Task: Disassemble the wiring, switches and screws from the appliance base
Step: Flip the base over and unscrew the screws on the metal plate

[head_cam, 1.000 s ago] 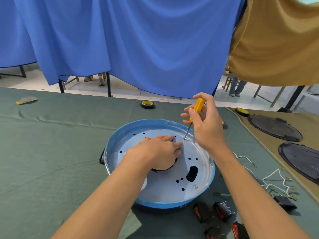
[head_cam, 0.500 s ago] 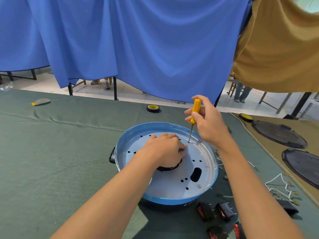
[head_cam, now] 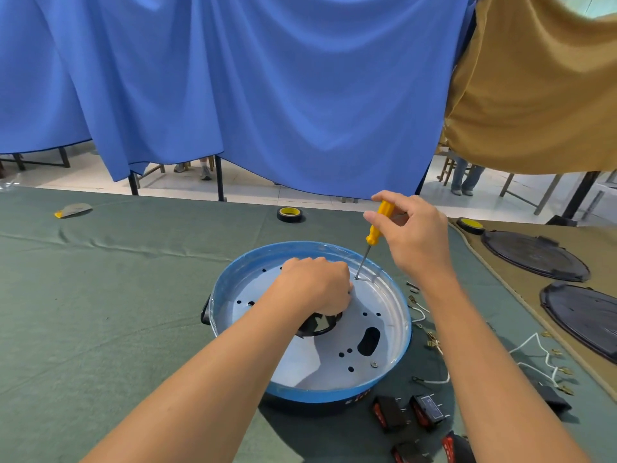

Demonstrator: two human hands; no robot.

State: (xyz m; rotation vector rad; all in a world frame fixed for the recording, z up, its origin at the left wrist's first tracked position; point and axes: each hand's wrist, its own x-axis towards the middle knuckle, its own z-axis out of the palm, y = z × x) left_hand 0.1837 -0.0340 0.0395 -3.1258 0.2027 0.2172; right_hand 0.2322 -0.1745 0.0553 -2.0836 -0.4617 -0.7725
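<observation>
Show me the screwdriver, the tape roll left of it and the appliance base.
screwdriver (head_cam: pixel 377 226): head view, yellow handle.
tape roll (head_cam: pixel 289 212): head view, yellow top.
appliance base (head_cam: pixel 317 394): head view, blue near rim.

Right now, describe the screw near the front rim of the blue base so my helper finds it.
Start at the round blue-rimmed appliance base on the green cloth. On its pale plate, find the big black oval slot at near right. The screw sits just nearer than that, by the rim: a shiny silver dot among black holes.
</observation>
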